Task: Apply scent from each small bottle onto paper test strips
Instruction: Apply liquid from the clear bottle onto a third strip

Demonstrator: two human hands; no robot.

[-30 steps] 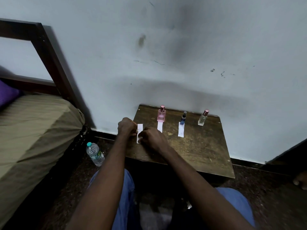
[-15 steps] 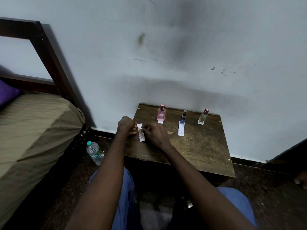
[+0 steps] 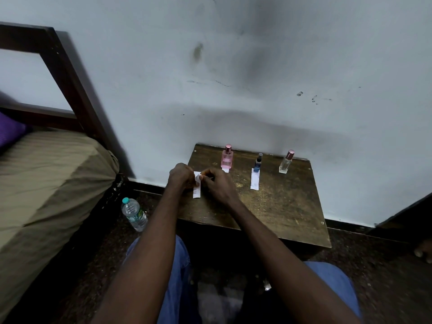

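Three small scent bottles stand along the back of a low wooden table (image 3: 280, 211): a pink bottle (image 3: 227, 159), a dark blue bottle (image 3: 257, 163) and a clear bottle (image 3: 286, 162) with a rose cap. A white paper strip (image 3: 254, 180) lies in front of the blue bottle, and the tip of another strip (image 3: 225, 170) shows under the pink one. My left hand (image 3: 181, 175) and my right hand (image 3: 216, 183) both pinch the top of a third white strip (image 3: 196, 189) at the table's left edge; its lower end hangs free.
A plastic water bottle (image 3: 133, 213) lies on the dark floor left of the table. A bed with an olive cover (image 3: 46, 183) and a dark wooden frame (image 3: 70, 78) fills the left side. The wall rises right behind the table. My knees in blue jeans are below.
Both hands have lifted the strip's top end a little and drawn closer together around it; my right hand has shifted up and now covers the strip in front of the pink bottle.
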